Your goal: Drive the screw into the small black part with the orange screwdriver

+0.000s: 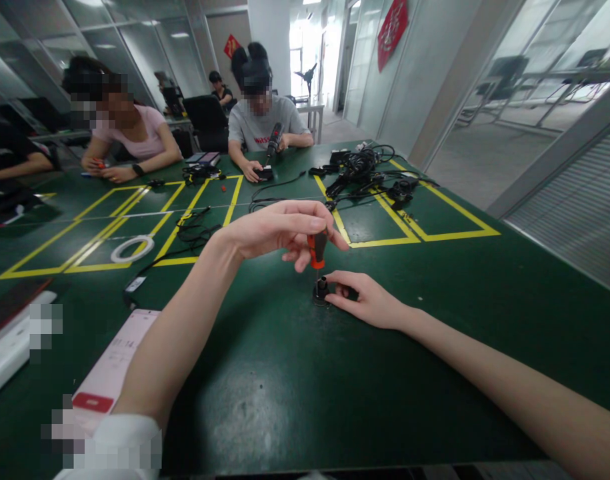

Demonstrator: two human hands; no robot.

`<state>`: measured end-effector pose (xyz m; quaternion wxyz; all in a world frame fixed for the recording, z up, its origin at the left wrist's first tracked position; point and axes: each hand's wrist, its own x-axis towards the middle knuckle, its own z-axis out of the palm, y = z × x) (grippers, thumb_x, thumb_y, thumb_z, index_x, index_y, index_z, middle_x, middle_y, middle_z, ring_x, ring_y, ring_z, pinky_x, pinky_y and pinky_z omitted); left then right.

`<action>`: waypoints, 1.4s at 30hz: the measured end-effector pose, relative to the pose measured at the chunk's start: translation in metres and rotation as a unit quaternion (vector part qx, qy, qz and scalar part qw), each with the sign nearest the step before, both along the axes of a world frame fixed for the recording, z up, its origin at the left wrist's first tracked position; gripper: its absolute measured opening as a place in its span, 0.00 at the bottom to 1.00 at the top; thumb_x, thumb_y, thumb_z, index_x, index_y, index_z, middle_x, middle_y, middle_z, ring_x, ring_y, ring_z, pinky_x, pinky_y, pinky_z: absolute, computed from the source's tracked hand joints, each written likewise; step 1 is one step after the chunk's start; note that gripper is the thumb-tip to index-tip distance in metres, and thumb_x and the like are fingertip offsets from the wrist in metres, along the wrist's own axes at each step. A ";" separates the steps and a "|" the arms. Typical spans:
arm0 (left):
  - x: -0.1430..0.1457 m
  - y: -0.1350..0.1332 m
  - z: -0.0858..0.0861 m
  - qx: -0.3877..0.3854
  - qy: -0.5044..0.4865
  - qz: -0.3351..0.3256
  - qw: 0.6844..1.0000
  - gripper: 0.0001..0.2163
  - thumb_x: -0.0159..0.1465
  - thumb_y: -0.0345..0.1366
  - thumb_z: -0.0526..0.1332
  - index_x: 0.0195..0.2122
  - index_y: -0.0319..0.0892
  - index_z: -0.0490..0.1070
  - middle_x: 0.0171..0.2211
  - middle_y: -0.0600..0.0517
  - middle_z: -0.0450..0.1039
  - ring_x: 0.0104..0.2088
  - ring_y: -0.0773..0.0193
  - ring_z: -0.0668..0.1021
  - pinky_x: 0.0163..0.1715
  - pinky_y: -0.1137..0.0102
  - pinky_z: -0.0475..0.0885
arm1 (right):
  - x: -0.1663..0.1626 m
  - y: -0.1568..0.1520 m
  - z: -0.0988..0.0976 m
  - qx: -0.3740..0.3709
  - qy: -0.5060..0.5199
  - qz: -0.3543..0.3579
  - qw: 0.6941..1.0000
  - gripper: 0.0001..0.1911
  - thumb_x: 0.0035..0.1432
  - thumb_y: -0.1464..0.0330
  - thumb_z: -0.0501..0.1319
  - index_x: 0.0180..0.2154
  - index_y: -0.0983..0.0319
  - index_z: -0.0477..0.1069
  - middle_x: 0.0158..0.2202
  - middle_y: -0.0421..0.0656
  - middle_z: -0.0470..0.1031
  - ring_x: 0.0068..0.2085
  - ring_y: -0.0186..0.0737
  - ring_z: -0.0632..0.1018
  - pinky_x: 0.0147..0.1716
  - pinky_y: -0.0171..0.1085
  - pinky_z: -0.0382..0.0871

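My left hand (279, 230) is closed around the top of a short screwdriver (317, 249) with an orange and black handle, held upright. Its tip points down into a small dark round part (321, 291) standing on the green table (295, 387). My right hand (367, 298) lies on the table beside that part and pinches it with thumb and fingers, steadying it.
A phone with a white and red screen (115, 373) lies near left. A white cable coil (132, 249), black cables (195, 230) and a pile of dark cables and devices (365, 170) lie among yellow tape lines. Two people sit across the table.
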<state>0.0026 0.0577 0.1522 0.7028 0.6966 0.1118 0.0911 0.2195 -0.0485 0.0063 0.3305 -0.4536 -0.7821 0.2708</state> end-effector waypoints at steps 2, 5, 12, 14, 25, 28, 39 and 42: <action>0.001 -0.003 0.002 0.004 0.000 0.014 1.000 0.18 0.57 0.42 0.75 0.36 0.40 0.67 0.37 0.46 0.84 0.22 0.71 0.77 0.19 0.77 0.64 | 0.000 0.000 0.000 -0.002 0.001 -0.001 1.000 0.16 0.70 0.58 0.62 0.51 0.62 0.77 0.38 0.45 0.81 0.31 0.38 0.76 0.33 0.38 0.74; 0.004 -0.011 0.007 0.053 0.003 0.045 0.998 0.16 0.56 0.38 0.74 0.34 0.41 0.65 0.31 0.49 0.82 0.23 0.72 0.76 0.21 0.78 0.65 | 0.001 0.000 0.000 -0.003 0.004 0.000 1.000 0.16 0.70 0.57 0.62 0.50 0.62 0.77 0.38 0.45 0.81 0.31 0.38 0.77 0.32 0.37 0.73; 0.012 -0.035 0.012 0.326 0.004 0.189 0.926 0.07 0.63 0.35 0.63 0.28 0.40 0.69 0.21 0.59 0.67 0.21 0.73 0.69 0.22 0.76 0.62 | 0.001 0.000 -0.001 0.001 -0.003 -0.001 1.000 0.15 0.70 0.59 0.62 0.51 0.62 0.76 0.39 0.45 0.82 0.31 0.38 0.77 0.33 0.37 0.73; 0.013 -0.040 0.010 0.441 0.001 0.224 0.869 0.11 0.66 0.36 0.61 0.27 0.40 0.72 0.19 0.58 0.64 0.22 0.72 0.65 0.24 0.74 0.59 | 0.001 0.000 -0.001 0.003 -0.008 -0.002 1.000 0.16 0.70 0.59 0.62 0.51 0.62 0.76 0.39 0.45 0.82 0.31 0.39 0.77 0.33 0.38 0.74; 0.011 -0.050 0.012 0.550 0.008 0.142 0.823 0.10 0.69 0.37 0.58 0.37 0.40 0.77 0.31 0.54 0.79 0.31 0.67 0.78 0.34 0.72 0.69 | 0.000 0.000 -0.001 0.008 0.002 0.001 1.000 0.13 0.69 0.61 0.62 0.48 0.61 0.77 0.37 0.44 0.81 0.31 0.40 0.78 0.33 0.38 0.73; 0.006 -0.053 0.018 0.477 0.032 0.107 0.872 0.14 0.69 0.33 0.50 0.39 0.39 0.77 0.35 0.52 0.80 0.35 0.65 0.79 0.34 0.73 0.72 | 0.000 0.000 0.000 0.007 -0.002 0.000 1.000 0.13 0.69 0.62 0.62 0.49 0.62 0.77 0.36 0.44 0.81 0.31 0.40 0.78 0.32 0.37 0.72; 0.000 -0.025 0.019 0.191 0.073 -0.001 0.979 0.25 0.74 0.53 0.57 0.37 0.36 0.82 0.34 0.45 0.83 0.20 0.72 0.76 0.20 0.77 0.69 | 0.000 0.000 0.000 -0.001 0.004 -0.007 1.000 0.15 0.69 0.59 0.62 0.50 0.62 0.77 0.34 0.42 0.79 0.30 0.39 0.77 0.32 0.37 0.72; 0.000 -0.015 0.013 0.110 0.068 -0.016 0.991 0.29 0.69 0.61 0.59 0.33 0.34 0.78 0.33 0.44 0.82 0.21 0.67 0.80 0.23 0.74 0.74 | 0.000 0.000 -0.001 0.005 0.013 0.003 1.000 0.16 0.69 0.60 0.62 0.50 0.63 0.77 0.35 0.43 0.80 0.30 0.38 0.76 0.32 0.37 0.72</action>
